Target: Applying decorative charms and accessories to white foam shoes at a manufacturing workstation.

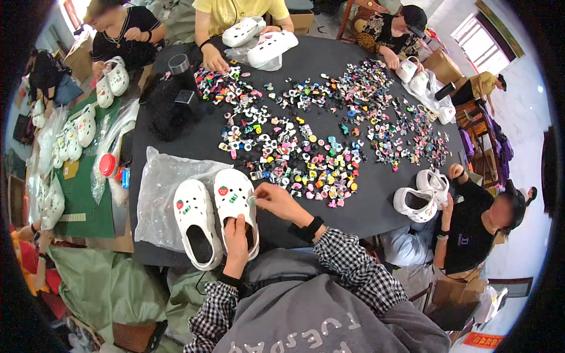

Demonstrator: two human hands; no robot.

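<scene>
Left hand [236,244] gripping, right hand [280,202] pinching (forearms [356,265] angled inward).

Looks like a small assembly workshop: co-workers [244,10] around a shared dark table [368,219] handling white clogs [272,50], loose charms [318,167] heaped just beyond the right hand [280,203]. More clogs [86,125] well left of the left hand [236,244]; cardboard box [441,66] far off, beyond and right of both.

Bare black tabletop [368,215] between right hand [280,202] and far-right clogs [415,204] (charm heap [312,167] beyond)
</scene>
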